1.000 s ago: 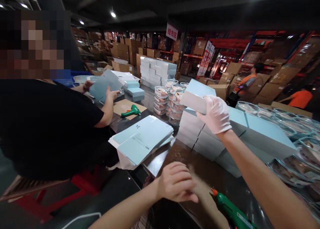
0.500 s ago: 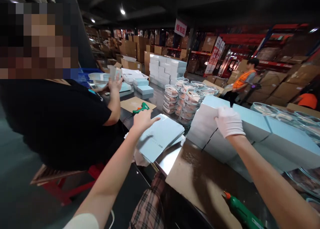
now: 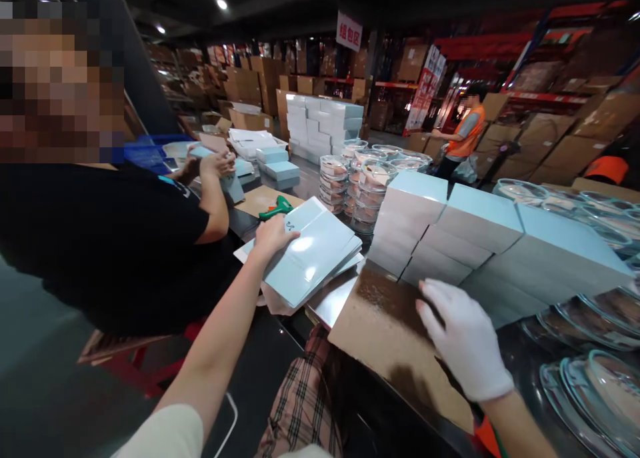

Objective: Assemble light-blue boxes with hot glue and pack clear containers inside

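My bare left hand grips the left edge of a glossy light-blue card sheet, thumb on top. This sheet lies on a stack of similar sheets at the table's edge. My right hand, in a white glove with bare fingertips, hangs over a brown cardboard sheet with thumb and fingers apart and nothing in it. Just beyond it stand stacked light-blue and white boxes. A glue gun with orange and green parts is mostly hidden by my right wrist.
A co-worker in black sits at left, handling a light-blue box piece. A green glue gun rests on cardboard ahead. Stacked round glass containers stand mid-table, more glass containers at right. White boxes are piled behind.
My right hand has left the top of the stacked boxes and come down toward me over the cardboard. My left hand has closed on the top sheet's edge. The view has shifted slightly.
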Demonstrator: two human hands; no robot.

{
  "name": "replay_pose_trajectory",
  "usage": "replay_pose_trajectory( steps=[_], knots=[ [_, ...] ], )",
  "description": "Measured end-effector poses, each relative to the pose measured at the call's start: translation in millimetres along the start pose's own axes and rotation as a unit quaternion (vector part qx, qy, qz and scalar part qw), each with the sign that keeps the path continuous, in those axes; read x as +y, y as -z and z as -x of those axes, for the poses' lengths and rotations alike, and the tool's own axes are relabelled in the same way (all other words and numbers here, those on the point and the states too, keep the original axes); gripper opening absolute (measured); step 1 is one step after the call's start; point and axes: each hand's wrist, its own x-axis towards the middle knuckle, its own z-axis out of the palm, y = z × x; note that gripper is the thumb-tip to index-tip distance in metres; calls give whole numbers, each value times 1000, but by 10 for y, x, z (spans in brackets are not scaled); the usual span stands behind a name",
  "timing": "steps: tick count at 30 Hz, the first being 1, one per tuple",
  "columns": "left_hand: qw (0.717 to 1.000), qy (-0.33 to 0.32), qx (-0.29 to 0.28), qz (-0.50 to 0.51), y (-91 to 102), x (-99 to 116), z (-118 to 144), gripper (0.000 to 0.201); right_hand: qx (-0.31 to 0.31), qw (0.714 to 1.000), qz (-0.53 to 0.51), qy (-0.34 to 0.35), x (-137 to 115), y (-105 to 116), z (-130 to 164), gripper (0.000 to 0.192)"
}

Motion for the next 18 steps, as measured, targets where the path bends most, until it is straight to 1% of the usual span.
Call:
replay_pose_trajectory(
  steps=[1, 2, 3, 4, 5, 6, 7, 8, 9, 10, 11, 12, 14, 16, 18],
  knots=[
    [999, 0, 37, 9, 80, 55, 147, 62, 11, 998, -65, -16, -1, -11, 320, 20],
    [996, -6, 85, 27, 137, 134, 327, 65, 31, 993, -109, -39, -14, -16, 592, 17],
    [990, -35, 125, 53, 161, 235, 537, 68, 57, 987, -133, -75, -46, -5, 803, 17],
    [983, -85, 141, 77, 144, 356, 769, 69, 88, 979, -146, -110, -97, 25, 948, 22],
    [975, -143, 136, 103, 83, 485, 1013, 68, 117, 972, -146, -142, -161, 73, 1032, 30],
    [963, -212, 104, 130, -19, 608, 1259, 63, 137, 966, -140, -167, -231, 130, 1066, 37],
    [945, -280, 63, 158, -154, 712, 1498, 56, 146, 964, -135, -177, -294, 189, 1070, 41],
    [921, -343, 17, 184, -313, 783, 1718, 50, 142, 964, -132, -181, -344, 242, 1064, 42],
    [900, -385, -29, 202, -482, 815, 1909, 45, 129, 966, -128, -184, -378, 284, 1069, 40],
    [883, -412, -66, 213, -650, 807, 2066, 40, 110, 967, -124, -191, -397, 312, 1100, 34],
    [874, -424, -97, 216, -807, 764, 2184, 38, 89, 967, -125, -204, -407, 326, 1164, 28],
    [873, -422, -121, 213, -945, 693, 2266, 35, 65, 963, -135, -222, -414, 327, 1260, 22],
    [874, -413, -153, 206, -1144, 517, 2355, 30, 11, 948, -181, -261, -436, 301, 1510, 18],
    [874, -405, -186, 194, -1244, 364, 2401, 29, -40, 928, -243, -281, -484, 257, 1754, 21],
    [873, -404, -210, 177, -1283, 275, 2446, 31, -61, 911, -282, -296, -549, 223, 1919, 27]
  ],
)
